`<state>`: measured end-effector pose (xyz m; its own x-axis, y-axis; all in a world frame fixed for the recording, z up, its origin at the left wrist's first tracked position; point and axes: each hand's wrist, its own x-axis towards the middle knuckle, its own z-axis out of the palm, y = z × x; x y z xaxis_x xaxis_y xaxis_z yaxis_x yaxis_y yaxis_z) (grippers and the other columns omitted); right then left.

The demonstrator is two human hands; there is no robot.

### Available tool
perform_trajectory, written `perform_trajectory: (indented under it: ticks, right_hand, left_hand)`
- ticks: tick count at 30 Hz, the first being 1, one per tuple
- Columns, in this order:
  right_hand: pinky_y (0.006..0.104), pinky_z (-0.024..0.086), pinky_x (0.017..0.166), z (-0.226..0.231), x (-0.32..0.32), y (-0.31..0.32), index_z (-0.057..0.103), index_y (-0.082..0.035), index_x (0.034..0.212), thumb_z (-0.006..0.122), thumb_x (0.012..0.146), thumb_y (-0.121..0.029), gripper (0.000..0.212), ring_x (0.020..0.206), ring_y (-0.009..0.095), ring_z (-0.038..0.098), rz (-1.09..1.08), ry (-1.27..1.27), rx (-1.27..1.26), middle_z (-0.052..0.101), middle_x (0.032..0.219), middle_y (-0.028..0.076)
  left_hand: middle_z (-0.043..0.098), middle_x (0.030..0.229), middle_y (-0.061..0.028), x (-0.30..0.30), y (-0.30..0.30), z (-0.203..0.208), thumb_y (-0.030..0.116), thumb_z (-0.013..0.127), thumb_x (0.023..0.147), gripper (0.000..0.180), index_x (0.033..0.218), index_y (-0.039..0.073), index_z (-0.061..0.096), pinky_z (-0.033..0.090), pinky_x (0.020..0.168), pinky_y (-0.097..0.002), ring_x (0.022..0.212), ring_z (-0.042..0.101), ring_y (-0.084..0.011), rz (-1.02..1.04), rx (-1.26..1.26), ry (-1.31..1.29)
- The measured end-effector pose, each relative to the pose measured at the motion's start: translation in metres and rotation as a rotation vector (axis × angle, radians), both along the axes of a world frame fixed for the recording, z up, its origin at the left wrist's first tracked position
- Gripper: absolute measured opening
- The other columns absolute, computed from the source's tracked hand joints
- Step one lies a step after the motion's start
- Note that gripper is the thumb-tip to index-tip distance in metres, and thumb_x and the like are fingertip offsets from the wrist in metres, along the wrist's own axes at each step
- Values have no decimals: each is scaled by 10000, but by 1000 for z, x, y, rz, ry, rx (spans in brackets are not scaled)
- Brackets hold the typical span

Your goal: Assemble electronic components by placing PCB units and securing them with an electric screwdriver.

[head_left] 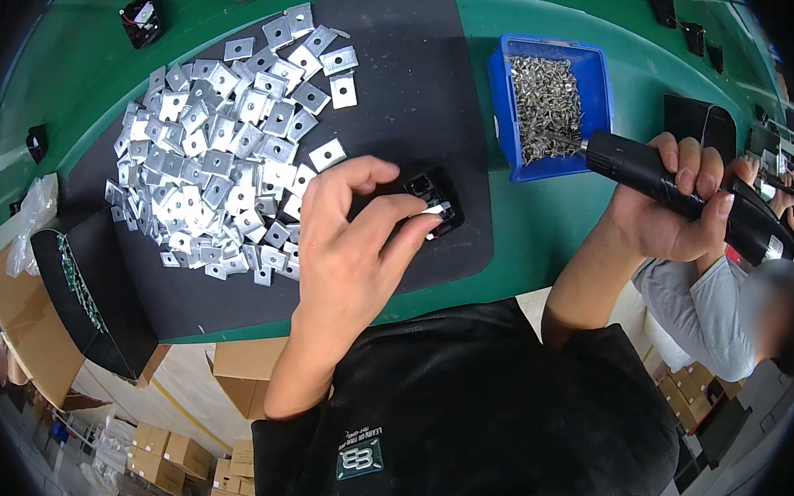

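Note:
My left hand (347, 246) reaches over the black mat (405, 75), thumb and forefinger pinched on a small pale piece (436, 209). That piece sits at a small black plastic housing (451, 192) lying on the mat; the fingers partly cover both. In my right hand (672, 217) is a black electric screwdriver (636, 164), its fingers wrapped round the body. The tool's bit points left, at the lower right part of a blue bin (503, 105) full of small screws (547, 102). Left of my left hand spreads a heap of silver metal plates (219, 159), each with a hole.
A black box (109, 293) with green circuit boards stands at the left table edge, beside a plastic bag (36, 215). Another black box (699, 125) is right of the bin. Black housings (141, 20) line the far green surface. A person in a grey sleeve (692, 312) sits at right.

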<state>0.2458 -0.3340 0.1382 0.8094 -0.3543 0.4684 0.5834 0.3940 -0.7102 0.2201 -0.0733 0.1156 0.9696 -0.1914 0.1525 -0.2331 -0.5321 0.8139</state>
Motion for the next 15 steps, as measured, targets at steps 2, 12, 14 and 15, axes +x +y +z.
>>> perform_trajectory:
  ticks: [2, 12, 14, 15]
  right_hand:
    - [291, 380, 659, 3, -1, 0, 384, -136, 1142, 545, 831, -189, 355, 649, 98, 459, -12, -6, -65, 503, 760, -14]
    - [247, 380, 686, 24, -7, -3, 474, -126, 1116, 604, 794, -193, 354, 662, 75, 482, 205, -60, 61, 525, 775, -42]
    - [241, 382, 682, 31, -8, -2, 476, -122, 1114, 610, 790, -193, 358, 660, 72, 487, 219, -67, 76, 528, 771, -44]
    - [236, 385, 677, 34, -9, -1, 478, -118, 1112, 616, 785, -194, 362, 658, 70, 492, 239, -72, 97, 531, 767, -46]
  left_hand:
    - [570, 956, -44, 1, -3, -1, 85, 747, 602, 174, 728, 71, 628, 387, 724, -320, 815, 532, -188, -24, 48, -3]
    - [613, 931, -20, 11, -11, -6, 72, 717, 652, 325, 931, 67, 550, 322, 803, -313, 804, 560, -171, -34, 224, 91]
    - [612, 971, -49, 16, -9, 0, 28, 662, 671, 379, 1034, 49, 556, 327, 856, -327, 902, 559, -196, -147, 226, 142]
    - [612, 971, -49, 18, -7, 3, 28, 662, 671, 379, 1034, 49, 556, 327, 856, -327, 902, 559, -196, -153, 224, 139]
